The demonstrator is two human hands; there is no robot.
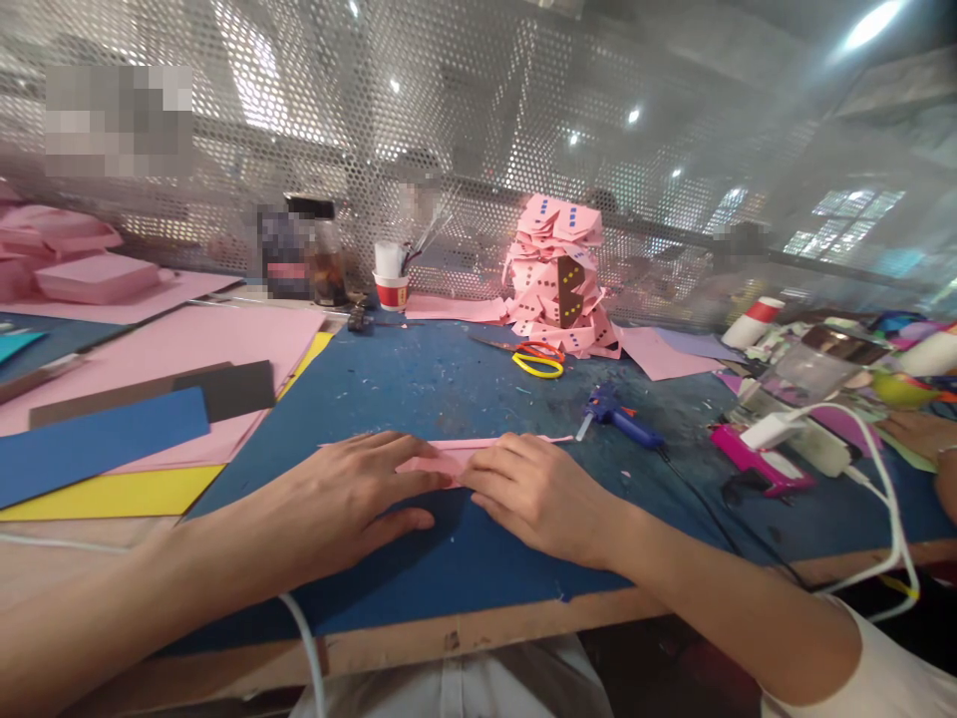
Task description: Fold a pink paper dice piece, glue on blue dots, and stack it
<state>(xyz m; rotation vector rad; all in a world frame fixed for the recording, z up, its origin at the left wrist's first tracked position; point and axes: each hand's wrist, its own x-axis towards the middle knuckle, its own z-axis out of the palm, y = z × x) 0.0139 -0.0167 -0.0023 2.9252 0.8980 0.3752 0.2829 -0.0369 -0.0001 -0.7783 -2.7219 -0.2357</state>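
A long, narrow folded strip of pink paper [441, 459] lies on the blue table mat, partly covered by my two hands. My left hand [374, 484] rests over its left part, fingers stretched out and thumb apart. My right hand [527, 489] is on the strip's right part, its fingers bent and close together on the paper. Behind them are scissors [549, 359] with red and yellow handles. A blue glue gun [620, 414] lies to the right of my right hand.
Pink sheets [224, 349] and a blue strip [105, 444] lie at left. A stack of dotted pink paper pieces [553, 279] and a paper cup [391, 289] stand by the perforated screen. At right are a white cable [886, 479], clutter and another person's hand [916, 434].
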